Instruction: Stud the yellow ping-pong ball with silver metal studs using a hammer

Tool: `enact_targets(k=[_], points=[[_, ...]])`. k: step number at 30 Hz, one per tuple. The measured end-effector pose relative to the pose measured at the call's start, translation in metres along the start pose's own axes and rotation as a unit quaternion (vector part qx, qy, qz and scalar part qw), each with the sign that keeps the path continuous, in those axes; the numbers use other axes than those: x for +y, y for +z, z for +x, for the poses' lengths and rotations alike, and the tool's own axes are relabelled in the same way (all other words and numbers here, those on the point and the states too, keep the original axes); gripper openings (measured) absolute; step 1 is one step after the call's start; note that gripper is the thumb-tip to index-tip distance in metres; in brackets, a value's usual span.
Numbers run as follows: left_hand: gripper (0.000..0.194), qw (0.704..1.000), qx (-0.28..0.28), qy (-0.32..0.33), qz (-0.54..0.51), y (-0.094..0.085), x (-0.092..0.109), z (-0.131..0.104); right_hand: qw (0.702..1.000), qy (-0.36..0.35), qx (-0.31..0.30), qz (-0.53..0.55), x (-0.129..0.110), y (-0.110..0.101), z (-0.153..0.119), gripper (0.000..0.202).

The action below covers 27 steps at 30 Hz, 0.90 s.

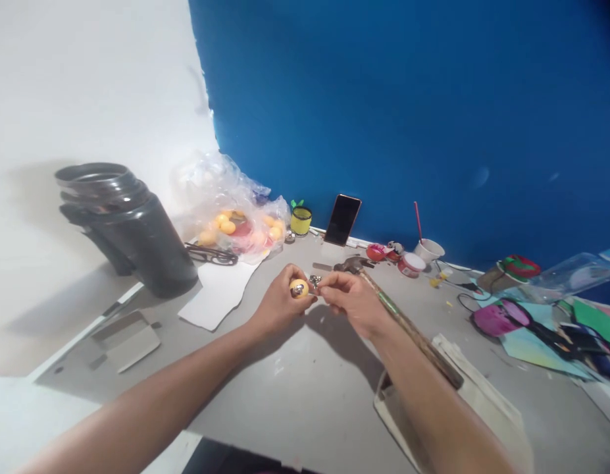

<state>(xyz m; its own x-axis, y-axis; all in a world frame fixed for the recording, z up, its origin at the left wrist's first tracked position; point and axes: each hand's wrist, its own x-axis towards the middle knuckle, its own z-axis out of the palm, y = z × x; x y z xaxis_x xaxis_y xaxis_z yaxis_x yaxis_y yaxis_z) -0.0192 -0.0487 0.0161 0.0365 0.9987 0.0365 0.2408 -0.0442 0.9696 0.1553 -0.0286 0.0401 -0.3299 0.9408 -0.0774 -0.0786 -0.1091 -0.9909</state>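
Observation:
My left hand (278,303) is wrapped around a small yellow ball (299,285), which has a shiny silvery patch on the side facing me. Close beside the ball, between my two hands, is a small silvery metal piece (315,280); its exact kind is too small to make out. My right hand (354,303) has its thumb and fingers pinched together right by this metal piece, and whatever sits between the fingertips is hidden. Just behind my right hand lies a hammer (408,329), its long worn handle slanting down past my right forearm.
At the left stands a large dark flask (137,230). A clear plastic bag (226,204) of yellow balls, eyeglasses (212,254) and white paper (220,289) lie behind my left hand. A phone (343,220) leans on the blue wall. A cup (428,251) and craft pieces are at right.

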Motion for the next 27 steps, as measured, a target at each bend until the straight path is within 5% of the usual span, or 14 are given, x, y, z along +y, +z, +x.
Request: enact_targets(k=[7, 13, 27], points=[[0.025, 0.996, -0.011, 0.04, 0.082, 0.008, -0.007, -0.005, 0.999, 0.019, 0.028, 0.038, 0.03, 0.004, -0.014, 0.028], [0.01, 0.995, -0.048, 0.031, 0.082, 0.009, -0.007, -0.007, 0.998, 0.028, 0.029, 0.047, 0.035, 0.006, -0.013, 0.026], [0.009, 0.991, -0.071, 0.025, 0.107, 0.011, -0.009, -0.007, 0.999, 0.037, 0.002, 0.026, 0.035, 0.004, -0.011, 0.022]])
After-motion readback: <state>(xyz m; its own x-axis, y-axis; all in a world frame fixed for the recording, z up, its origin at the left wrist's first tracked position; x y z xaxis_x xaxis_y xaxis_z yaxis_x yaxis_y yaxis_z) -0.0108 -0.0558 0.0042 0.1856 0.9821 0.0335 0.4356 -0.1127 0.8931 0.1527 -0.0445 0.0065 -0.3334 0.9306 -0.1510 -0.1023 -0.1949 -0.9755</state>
